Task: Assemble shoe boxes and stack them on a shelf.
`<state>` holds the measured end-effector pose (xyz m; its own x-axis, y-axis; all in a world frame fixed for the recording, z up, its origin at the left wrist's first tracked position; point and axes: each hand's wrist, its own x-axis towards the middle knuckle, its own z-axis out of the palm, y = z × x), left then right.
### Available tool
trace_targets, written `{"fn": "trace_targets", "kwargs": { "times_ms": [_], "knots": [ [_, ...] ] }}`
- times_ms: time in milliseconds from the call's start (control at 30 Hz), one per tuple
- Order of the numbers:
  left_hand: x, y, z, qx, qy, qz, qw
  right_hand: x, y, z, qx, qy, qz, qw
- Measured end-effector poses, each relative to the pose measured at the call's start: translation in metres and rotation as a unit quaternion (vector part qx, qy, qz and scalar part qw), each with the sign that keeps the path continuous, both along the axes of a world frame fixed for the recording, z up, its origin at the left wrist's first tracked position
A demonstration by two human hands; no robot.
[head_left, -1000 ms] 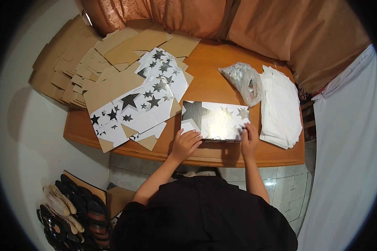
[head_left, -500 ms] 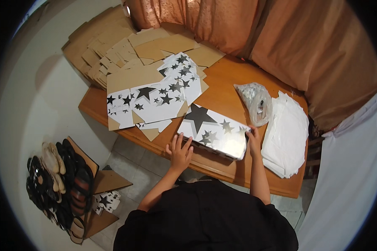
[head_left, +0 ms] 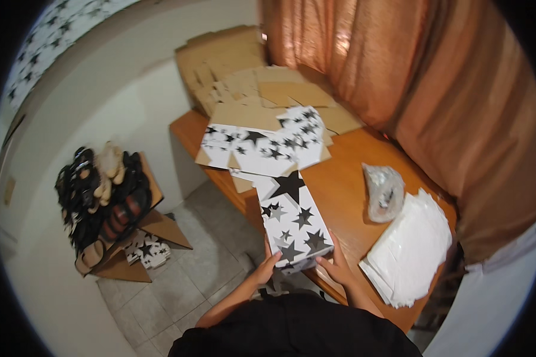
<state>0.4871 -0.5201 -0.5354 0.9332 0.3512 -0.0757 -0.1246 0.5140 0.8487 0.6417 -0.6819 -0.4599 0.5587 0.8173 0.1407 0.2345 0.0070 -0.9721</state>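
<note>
A closed white shoebox printed with black and grey stars (head_left: 293, 217) is held between my two hands at the table's front edge, its long side pointing away from me. My left hand (head_left: 269, 268) grips the near left corner, thumb on top. On the near right corner, my right hand (head_left: 336, 265) is closed with its thumb against the end face. The fingers under and behind the box are partly hidden. Just beyond its far end lie flat star-printed box blanks (head_left: 262, 146) on the wooden table (head_left: 345, 178).
Brown cardboard sheets (head_left: 238, 77) are stacked at the far left of the table. A clear plastic bag (head_left: 384, 193) and a pile of white paper sheets (head_left: 408, 250) lie right. On the floor at left, a cardboard box (head_left: 152, 223) carries several sandals and shoes (head_left: 101, 196). A copper-coloured curtain (head_left: 393, 89) hangs behind.
The shoebox has turned from lying crosswise to pointing away from me. Both hands now hold its near end. My view has swung to the left.
</note>
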Motion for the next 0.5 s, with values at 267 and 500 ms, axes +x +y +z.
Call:
{"fn": "trace_targets", "kwargs": {
  "times_ms": [267,500],
  "knots": [
    [-0.107,0.018,0.101,0.094,-0.004,0.173,0.98,-0.033,0.063,0.065,0.149,-0.145,0.207,0.956],
    [-0.194,0.043,0.212,0.23,-0.029,0.336,0.913,-0.116,0.163,0.101,0.261,-0.158,0.346,0.887]
  ]
}}
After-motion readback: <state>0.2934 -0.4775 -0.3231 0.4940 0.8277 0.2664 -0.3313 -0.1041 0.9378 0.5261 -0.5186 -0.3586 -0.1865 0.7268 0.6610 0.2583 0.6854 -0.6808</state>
